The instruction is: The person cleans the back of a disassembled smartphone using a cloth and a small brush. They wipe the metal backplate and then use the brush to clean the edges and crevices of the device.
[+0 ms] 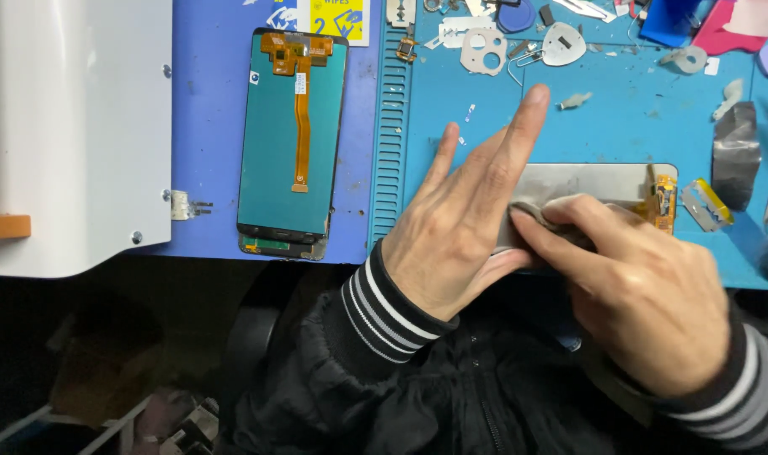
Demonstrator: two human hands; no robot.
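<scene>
The large white machine housing (72, 126) runs off the left edge so its full shape cannot be made out, and the blue silicone work mat (620, 126) is cut off at the right, its top strewn with small metal brackets, plastic picks and a crumpled strip of grey foil tape (735, 152). A teal-backed phone screen assembly with an orange flex cable (291, 143) lies face down, well apart to the left. At the mat's near edge lies a silver-backed rectangular phone display panel (603, 181), largely hidden by both hands: the left hand (460, 227) lies flat on it with fingers spread, gripping nothing, while the right hand (645, 295) pinches a small grey wad of cloth (531, 212) against the panel's surface.
</scene>
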